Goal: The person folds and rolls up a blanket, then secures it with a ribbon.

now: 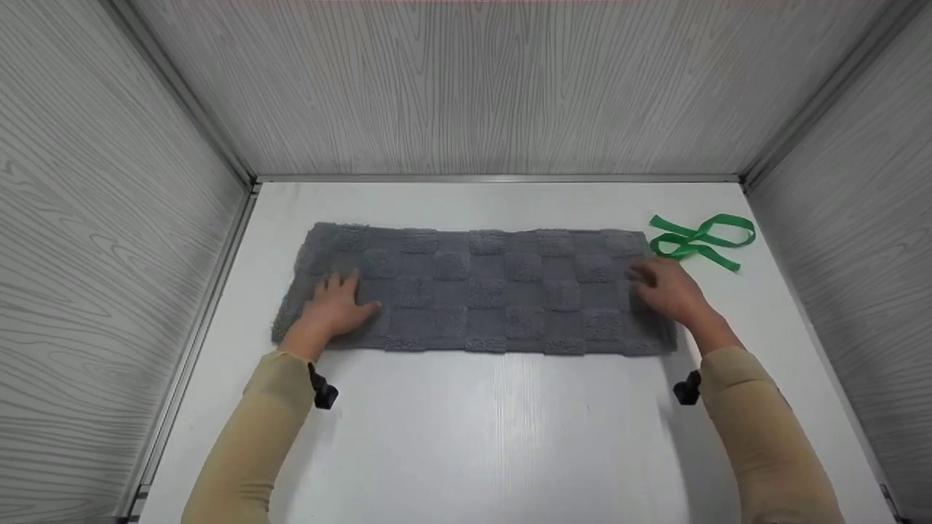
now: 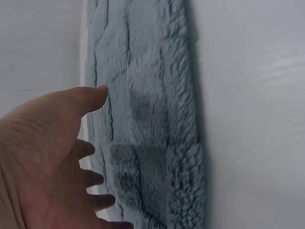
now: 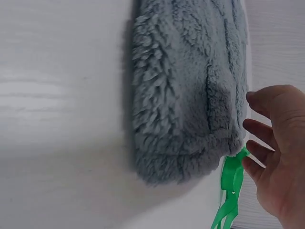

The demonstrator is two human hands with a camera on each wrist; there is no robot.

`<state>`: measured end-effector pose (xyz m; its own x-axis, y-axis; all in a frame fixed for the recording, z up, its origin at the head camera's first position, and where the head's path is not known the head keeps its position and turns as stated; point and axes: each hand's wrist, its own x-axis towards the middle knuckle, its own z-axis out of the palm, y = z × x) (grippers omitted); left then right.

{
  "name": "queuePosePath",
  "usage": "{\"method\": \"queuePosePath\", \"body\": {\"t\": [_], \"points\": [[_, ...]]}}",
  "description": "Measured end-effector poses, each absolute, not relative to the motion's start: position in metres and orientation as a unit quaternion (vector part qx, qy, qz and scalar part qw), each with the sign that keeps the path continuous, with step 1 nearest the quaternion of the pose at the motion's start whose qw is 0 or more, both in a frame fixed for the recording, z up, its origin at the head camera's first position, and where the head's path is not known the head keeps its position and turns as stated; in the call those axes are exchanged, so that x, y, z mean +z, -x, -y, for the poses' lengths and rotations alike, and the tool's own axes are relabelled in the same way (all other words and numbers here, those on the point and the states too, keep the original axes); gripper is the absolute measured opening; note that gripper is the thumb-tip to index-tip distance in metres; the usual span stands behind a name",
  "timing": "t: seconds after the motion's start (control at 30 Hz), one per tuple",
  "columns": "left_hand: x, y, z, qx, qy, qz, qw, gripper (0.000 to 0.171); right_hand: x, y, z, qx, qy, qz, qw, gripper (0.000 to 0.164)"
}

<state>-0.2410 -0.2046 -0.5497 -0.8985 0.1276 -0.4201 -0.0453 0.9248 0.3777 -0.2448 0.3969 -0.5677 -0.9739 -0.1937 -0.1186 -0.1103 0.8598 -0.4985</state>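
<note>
A grey plush cloth [image 1: 470, 291] with a raised checkered pattern lies flat as a long strip across the white table. Over its left part is my left hand [image 1: 338, 307], fingers spread and thumb stretched out; in the left wrist view this hand [image 2: 45, 148] holds nothing. My right hand [image 1: 668, 289] is at the cloth's right end, fingers loosely bent. In the right wrist view the right hand [image 3: 281, 148] shows a gap between thumb and fingers, with no cloth between them. Whether either hand touches the cloth, I cannot tell.
A loosely looped green ribbon [image 1: 703, 240] lies on the white table [image 1: 495, 429] beyond the right hand, close to the cloth's far right corner. Wood-grain panels [image 1: 466, 87] wall the table at the back and on both sides.
</note>
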Motion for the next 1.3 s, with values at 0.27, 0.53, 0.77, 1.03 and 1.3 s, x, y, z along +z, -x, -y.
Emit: {"method": "queuePosePath", "body": {"t": [0.27,0.53,0.77,1.03,1.3], "points": [[-0.568,0.212,0.177,0.193,0.010,-0.952,0.236,0.095,-0.583,0.222,-0.396,-0.187,0.130,-0.967,0.118,0.068],[-0.586,0.211,0.172,0.155,0.026,-0.955,0.251,0.094,-0.596,0.217,-0.387,-0.155,0.135,-0.967,0.149,0.073],[-0.588,0.220,0.180,0.143,0.020,-0.961,0.237,0.089,-0.593,0.214,-0.378,-0.140,0.139,-0.970,0.141,0.072],[-0.585,0.237,0.196,0.161,0.005,-0.956,0.245,0.089,-0.589,0.211,-0.361,-0.119,0.134,-0.975,0.133,0.075],[-0.581,0.255,0.205,0.160,-0.013,-0.954,0.253,0.089,-0.581,0.206,-0.346,-0.102,0.119,-0.976,0.150,0.078]]}}
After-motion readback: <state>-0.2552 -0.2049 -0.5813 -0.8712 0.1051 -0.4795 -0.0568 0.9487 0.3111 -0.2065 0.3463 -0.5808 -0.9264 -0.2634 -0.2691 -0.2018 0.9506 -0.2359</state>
